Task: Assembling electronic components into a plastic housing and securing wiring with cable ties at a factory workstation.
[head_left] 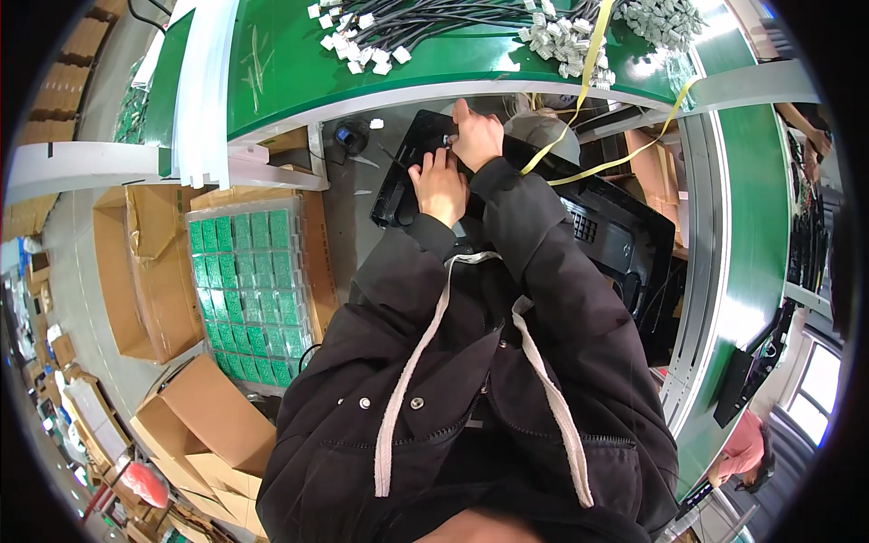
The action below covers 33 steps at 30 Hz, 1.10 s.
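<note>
Fingers of the right hand (477,136) curl beside a small pale piece (447,140), while those of the left hand (441,187) bend, slightly spread, just below it; whether either hand grips anything cannot be told. Both are over a black casing (625,237) beneath the worktop's edge, its far end stretching toward 4 o'clock. A yellow strap (590,68) hangs at 2 o'clock. At 12 o'clock, the green worktop (299,77) carries black cables (444,23) with white plugs. Green boards (246,290) fill a clear tray at 8 o'clock, beside a cardboard box (145,281).
</note>
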Each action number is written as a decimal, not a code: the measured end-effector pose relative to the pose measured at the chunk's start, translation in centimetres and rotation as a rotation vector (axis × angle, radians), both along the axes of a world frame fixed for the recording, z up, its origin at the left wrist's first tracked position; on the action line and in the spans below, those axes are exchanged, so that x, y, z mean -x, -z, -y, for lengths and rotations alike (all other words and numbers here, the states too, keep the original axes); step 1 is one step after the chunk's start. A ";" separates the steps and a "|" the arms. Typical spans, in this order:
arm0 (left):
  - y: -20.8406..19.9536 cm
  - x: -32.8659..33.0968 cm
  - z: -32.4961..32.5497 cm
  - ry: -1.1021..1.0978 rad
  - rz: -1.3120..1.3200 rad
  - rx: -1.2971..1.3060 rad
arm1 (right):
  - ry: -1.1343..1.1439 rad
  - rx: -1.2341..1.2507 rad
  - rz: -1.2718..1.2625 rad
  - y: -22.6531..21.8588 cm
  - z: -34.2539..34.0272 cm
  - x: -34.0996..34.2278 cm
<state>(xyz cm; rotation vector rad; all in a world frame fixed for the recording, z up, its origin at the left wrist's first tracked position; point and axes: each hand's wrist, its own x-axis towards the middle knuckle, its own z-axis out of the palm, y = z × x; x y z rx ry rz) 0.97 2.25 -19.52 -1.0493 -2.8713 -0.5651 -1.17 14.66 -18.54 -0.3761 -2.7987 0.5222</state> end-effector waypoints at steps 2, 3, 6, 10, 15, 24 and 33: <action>0.1 0.1 -0.1 0.003 -0.009 -0.010 | -0.023 -0.011 -0.003 -0.3 -0.2 0.3; 0.3 0.1 -0.1 0.006 -0.013 -0.018 | -0.001 -0.018 0.030 -0.3 -0.2 0.4; 0.7 0.1 -0.1 0.011 -0.027 -0.029 | 0.045 -0.030 0.092 -0.2 -0.3 0.8; 0.4 0.8 0.1 0.011 -0.069 -0.031 | 0.167 -0.001 0.180 -0.6 0.0 2.4; 0.1 1.0 -0.6 0.010 0.008 0.015 | 0.076 -0.098 0.125 0.1 -0.5 1.2; 0.5 0.6 0.4 -0.022 -0.012 -0.149 | -0.006 -0.156 0.065 -2.5 -5.4 -5.3; -13.4 -5.9 8.0 0.210 -0.099 -0.335 | -0.182 0.095 -0.046 -8.5 -2.8 -8.4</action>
